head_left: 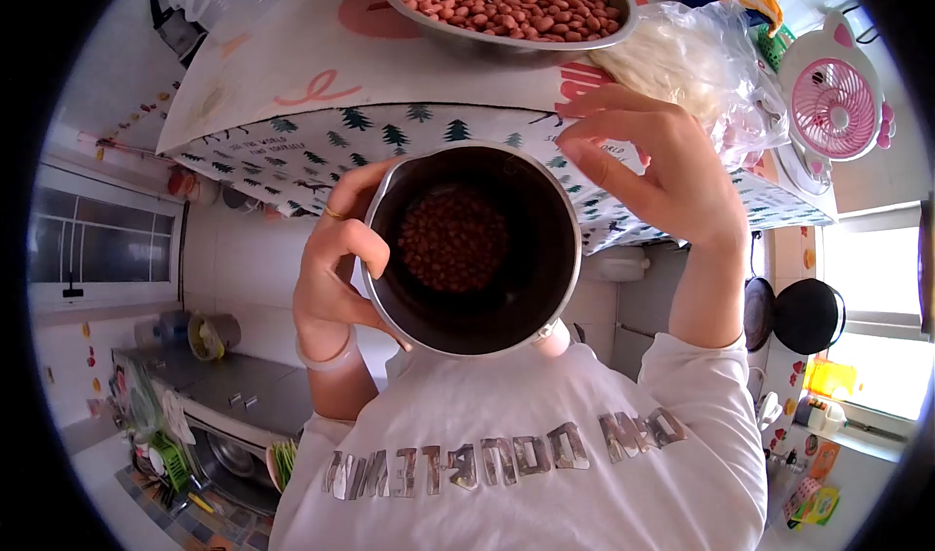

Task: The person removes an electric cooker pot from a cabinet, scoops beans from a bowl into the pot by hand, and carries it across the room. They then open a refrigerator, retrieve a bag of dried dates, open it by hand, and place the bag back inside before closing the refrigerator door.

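Observation:
My left hand (336,249), with a ring on one finger, grips the side of a round metal pot (541,259). The pot is tilted toward me, so its dark inside shows, and small reddish-brown nuts or beans (454,239) lie at its bottom. To the right of the rim and apart from it, my right hand (662,161) is raised with fingers loosely bent and apart, nothing visible in them. Beyond both hands stands a metal bowl (623,25) full of pink-skinned peanuts (516,0) on the table.
A patterned cloth (292,93) covers the table and hangs over its near edge. On the right are a clear plastic bag (711,74) with pale contents and a pink-and-white fan (838,108). A counter with a sink (229,463) lies lower left; dark pans (808,315) hang at right.

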`<state>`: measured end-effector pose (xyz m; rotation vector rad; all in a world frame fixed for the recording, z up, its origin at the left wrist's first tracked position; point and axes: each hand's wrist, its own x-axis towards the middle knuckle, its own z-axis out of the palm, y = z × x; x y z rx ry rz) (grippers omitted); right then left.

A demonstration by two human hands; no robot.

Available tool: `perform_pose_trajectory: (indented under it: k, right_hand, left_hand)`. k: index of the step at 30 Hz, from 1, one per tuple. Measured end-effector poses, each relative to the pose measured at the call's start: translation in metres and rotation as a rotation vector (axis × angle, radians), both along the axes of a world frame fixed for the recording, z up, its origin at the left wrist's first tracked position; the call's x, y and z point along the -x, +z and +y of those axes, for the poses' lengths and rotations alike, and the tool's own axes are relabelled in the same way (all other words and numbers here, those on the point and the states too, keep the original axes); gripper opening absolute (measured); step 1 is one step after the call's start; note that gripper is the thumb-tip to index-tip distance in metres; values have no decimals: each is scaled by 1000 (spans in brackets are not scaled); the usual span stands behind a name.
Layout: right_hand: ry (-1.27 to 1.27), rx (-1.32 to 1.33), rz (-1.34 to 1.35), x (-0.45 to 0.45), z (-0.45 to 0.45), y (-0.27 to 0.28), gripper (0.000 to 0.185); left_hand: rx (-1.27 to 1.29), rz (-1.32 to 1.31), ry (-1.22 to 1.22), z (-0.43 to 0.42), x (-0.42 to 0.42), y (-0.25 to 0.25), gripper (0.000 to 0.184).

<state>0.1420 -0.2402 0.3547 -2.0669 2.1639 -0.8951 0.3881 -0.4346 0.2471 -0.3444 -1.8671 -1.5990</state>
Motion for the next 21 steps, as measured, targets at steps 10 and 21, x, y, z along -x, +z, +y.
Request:
perform_pose_trajectory:
  k: [10, 21]
  right_hand:
    - [16, -1, -120, -53, -35, -8, 13]
    - [178, 4, -523, -90, -101, -24, 14]
  left_hand:
    - [15, -24, 63, 4, -27, 5, 56]
    - [-61, 16, 377, 11, -98, -11, 58]
